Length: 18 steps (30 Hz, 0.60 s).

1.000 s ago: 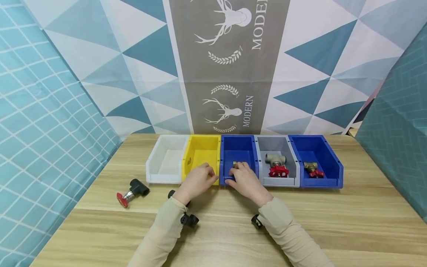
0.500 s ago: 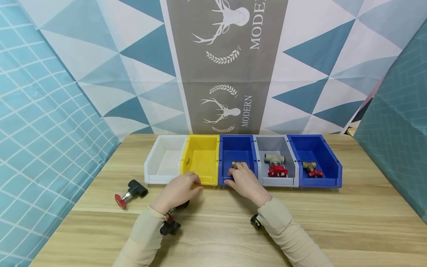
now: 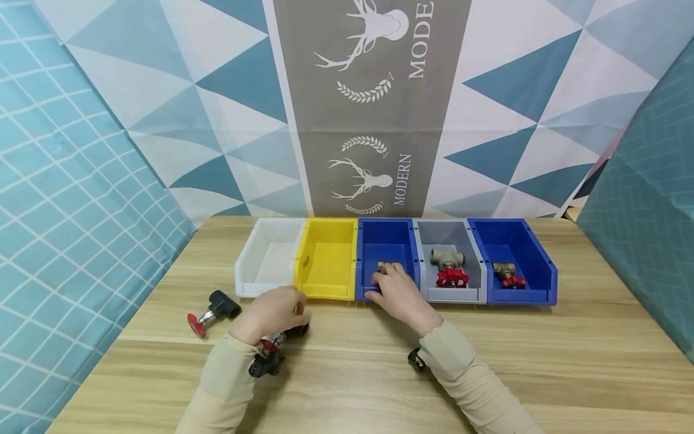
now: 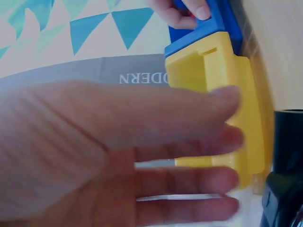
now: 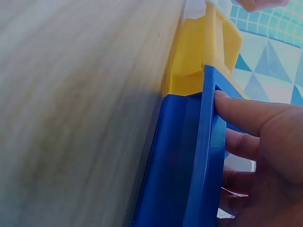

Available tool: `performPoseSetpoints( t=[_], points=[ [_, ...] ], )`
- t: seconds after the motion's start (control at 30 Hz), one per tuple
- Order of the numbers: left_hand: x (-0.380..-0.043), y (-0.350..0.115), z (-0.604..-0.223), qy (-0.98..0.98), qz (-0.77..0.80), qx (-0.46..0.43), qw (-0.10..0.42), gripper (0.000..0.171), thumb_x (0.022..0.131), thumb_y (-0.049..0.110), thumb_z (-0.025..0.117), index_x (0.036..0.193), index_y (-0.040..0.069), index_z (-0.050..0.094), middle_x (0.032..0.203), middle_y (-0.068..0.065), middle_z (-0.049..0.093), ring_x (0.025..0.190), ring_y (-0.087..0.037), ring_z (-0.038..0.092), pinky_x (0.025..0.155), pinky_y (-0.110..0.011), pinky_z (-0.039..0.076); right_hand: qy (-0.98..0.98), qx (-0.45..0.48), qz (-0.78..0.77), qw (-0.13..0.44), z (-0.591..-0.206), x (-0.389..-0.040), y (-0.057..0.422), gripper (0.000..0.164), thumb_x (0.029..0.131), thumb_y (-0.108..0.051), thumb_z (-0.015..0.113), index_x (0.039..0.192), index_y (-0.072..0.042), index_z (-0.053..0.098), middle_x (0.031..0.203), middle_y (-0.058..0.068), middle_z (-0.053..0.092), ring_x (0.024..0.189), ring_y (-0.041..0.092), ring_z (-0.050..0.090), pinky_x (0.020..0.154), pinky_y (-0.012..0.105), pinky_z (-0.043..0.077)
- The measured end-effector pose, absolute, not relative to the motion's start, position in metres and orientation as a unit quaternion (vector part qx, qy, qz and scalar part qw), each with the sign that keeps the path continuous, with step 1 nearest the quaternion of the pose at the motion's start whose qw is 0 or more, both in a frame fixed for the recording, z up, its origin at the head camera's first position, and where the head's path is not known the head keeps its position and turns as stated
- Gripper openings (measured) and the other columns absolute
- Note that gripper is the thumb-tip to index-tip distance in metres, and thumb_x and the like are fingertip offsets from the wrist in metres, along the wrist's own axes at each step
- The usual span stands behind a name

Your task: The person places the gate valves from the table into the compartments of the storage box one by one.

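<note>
My left hand hovers over the table with nothing in its grasp, its fingers extended in the left wrist view. Just under it lies a valve with a black tee body and a red handwheel, partly covered by the hand and wrist. My right hand reaches over the front lip of the middle blue bin, thumb at the lip and fingers curled inside. Between them it holds a small brass valve, mostly hidden; a speck of red shows there in the left wrist view.
A white bin and a yellow bin stand left of the blue one. Right of it, a grey bin holds a red-wheeled valve, and another blue bin holds a brass valve. Another black valve lies at left.
My left hand has moved left and toward me, from the yellow bin's front to above the black valve. The right hand has stayed at the middle blue bin.
</note>
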<state>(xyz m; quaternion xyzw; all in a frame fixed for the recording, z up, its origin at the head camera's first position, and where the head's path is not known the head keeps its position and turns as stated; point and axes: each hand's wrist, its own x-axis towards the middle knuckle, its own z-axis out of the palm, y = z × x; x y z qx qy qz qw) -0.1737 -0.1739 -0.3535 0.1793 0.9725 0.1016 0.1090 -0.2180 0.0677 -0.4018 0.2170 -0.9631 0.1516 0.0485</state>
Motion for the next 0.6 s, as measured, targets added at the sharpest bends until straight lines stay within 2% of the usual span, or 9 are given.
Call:
performPoseSetpoints(
  t=[0.17,0.33,0.43,0.6],
  points=[
    [-0.172,-0.176,-0.355,0.973,0.093,0.165,0.13,0.026,0.066,0.016,0.077,0.066,0.012,0.051,0.065,0.002,0.048,0.061,-0.015,0.044,0.055,-0.029,0.035,-0.963,0.216,0.153,0.051,-0.402,-0.218,0.068,0.028,0.083,-0.037,0.063,0.094,-0.011,0.066,0.105,0.01,0.056,0.105,0.029,0.045,0.085,0.043,0.043],
    [-0.174,-0.173,-0.362,0.98,0.058,0.122,0.149,0.031,0.059,0.014,0.08,0.071,0.008,0.053,0.071,-0.004,0.049,0.064,-0.019,0.047,0.057,-0.033,0.04,-0.963,0.216,0.152,0.05,-0.402,-0.217,0.068,0.028,0.083,-0.037,0.063,0.094,-0.011,0.066,0.105,0.01,0.056,0.105,0.028,0.045,0.086,0.043,0.043],
    [-0.175,-0.17,-0.367,0.983,0.047,0.12,0.135,0.028,0.062,0.012,0.079,0.071,0.007,0.054,0.072,-0.005,0.052,0.064,-0.019,0.049,0.058,-0.035,0.042,-0.963,0.215,0.153,0.048,-0.402,-0.217,0.068,0.028,0.083,-0.037,0.063,0.094,-0.011,0.066,0.105,0.01,0.056,0.105,0.028,0.045,0.085,0.043,0.043],
    [-0.175,-0.163,-0.372,0.982,0.047,0.164,0.084,0.024,0.07,0.017,0.076,0.074,0.003,0.056,0.072,-0.007,0.056,0.066,-0.02,0.053,0.062,-0.037,0.045,-0.964,0.215,0.151,0.046,-0.401,-0.217,0.068,0.029,0.084,-0.037,0.063,0.095,-0.011,0.066,0.106,0.01,0.056,0.107,0.029,0.045,0.085,0.043,0.044]
  ],
)
